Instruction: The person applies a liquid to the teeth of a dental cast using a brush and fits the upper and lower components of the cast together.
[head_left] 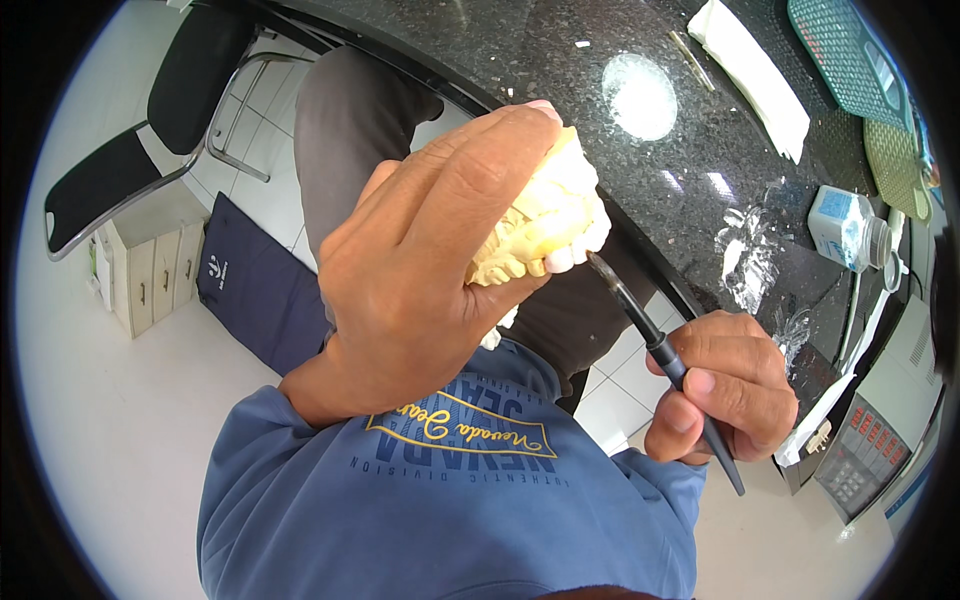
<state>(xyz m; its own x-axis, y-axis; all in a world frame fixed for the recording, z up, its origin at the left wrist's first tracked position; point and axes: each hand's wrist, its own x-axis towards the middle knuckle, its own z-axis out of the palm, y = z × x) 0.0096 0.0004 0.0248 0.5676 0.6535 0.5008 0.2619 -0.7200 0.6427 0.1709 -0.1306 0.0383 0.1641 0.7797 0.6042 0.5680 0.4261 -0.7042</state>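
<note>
A pale yellow dental cast (pixel 548 212) with a few white teeth along its edge is gripped in my left hand (pixel 410 230), held up over my lap beside the table edge. My fingers wrap across its top and the thumb lies underneath, so much of the cast is hidden. From the right, my right hand (pixel 728 388) pinches a thin dark-handled brush (pixel 655 345) between thumb and fingers. Its brownish tip points up and left and reaches the white teeth; whether it touches them I cannot tell.
On the black speckled table (pixel 560 60) lie a folded white paper (pixel 755 85), a thin stick (pixel 692 62) and spilled white powder (pixel 745 255). A clear jar (pixel 842 228), a teal basket (pixel 850 60) and a grey device (pixel 875 440) stand right. A black chair (pixel 200 75) stands left.
</note>
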